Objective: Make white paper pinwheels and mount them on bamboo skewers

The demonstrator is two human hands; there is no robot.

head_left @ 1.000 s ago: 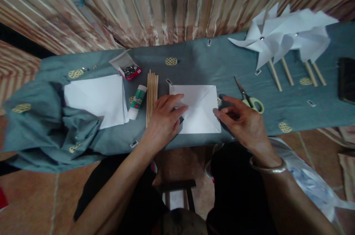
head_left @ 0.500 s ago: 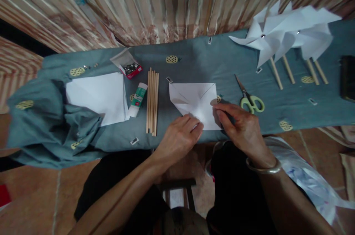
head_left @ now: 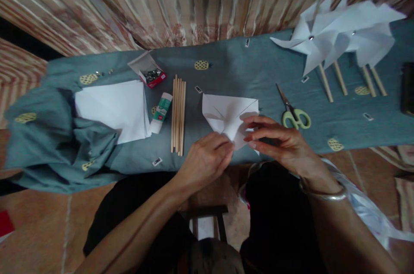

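A white sheet of paper (head_left: pixel 231 108) with diagonal cut lines lies before me, its near left corner bent inward. My left hand (head_left: pixel 211 153) is closed on that bent corner, pinching it near the sheet's middle. Over the sheet's right side, my right hand (head_left: pixel 274 138) has its fingers apart, the tips close to the paper; whether they touch it I cannot tell. Scissors (head_left: pixel 296 118) with light green handles lie just beyond the right hand. Left of the sheet is a row of wooden sticks (head_left: pixel 178 114).
A glue stick (head_left: pixel 161 112) lies beside the sticks, near an open box of metal fasteners (head_left: pixel 152 76). A stack of white paper (head_left: pixel 111 112) is farther left. Several paper pinwheels (head_left: pixel 343 36) on sticks lie at the right back. A blue-grey cloth (head_left: pixel 226 67) covers the table.
The right hand's fingers have spread apart over the paper's right side. The sheet has turned slightly and shifted right. My left hand still pinches the bent corner.
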